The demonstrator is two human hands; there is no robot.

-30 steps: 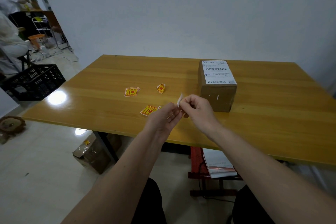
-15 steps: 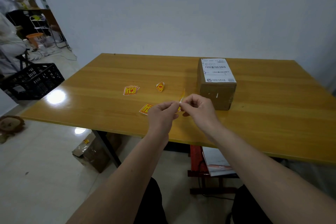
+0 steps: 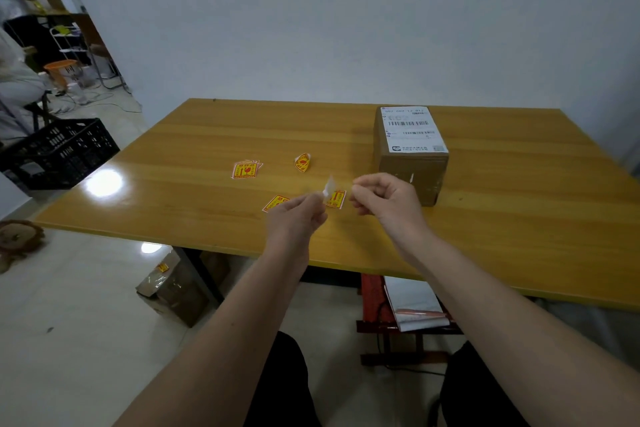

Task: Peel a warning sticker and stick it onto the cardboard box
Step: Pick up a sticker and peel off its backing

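Observation:
A brown cardboard box [image 3: 412, 177] with a white shipping label on top stands on the wooden table [image 3: 519, 218], just beyond my right hand. My left hand [image 3: 298, 215] pinches a small white backing paper [image 3: 327, 186]. My right hand [image 3: 384, 201] is pinched shut at the right edge of a yellow-and-red warning sticker [image 3: 336, 199], which sits between the two hands. More warning stickers lie on the table: a small stack [image 3: 246, 170], a curled one [image 3: 303, 162] and a flat one [image 3: 275, 203] partly behind my left hand.
A black plastic crate [image 3: 59, 152] stands on the floor at the left. Under the table are a taped cardboard box [image 3: 173, 284] and a red stool with papers [image 3: 415, 308]. A plush toy [image 3: 17, 239] lies at the left edge. A seated person is at the far left.
My hands were together over the sticker and have pulled apart. The white backing has gone left with my left hand, and the yellow sticker face now shows between them.

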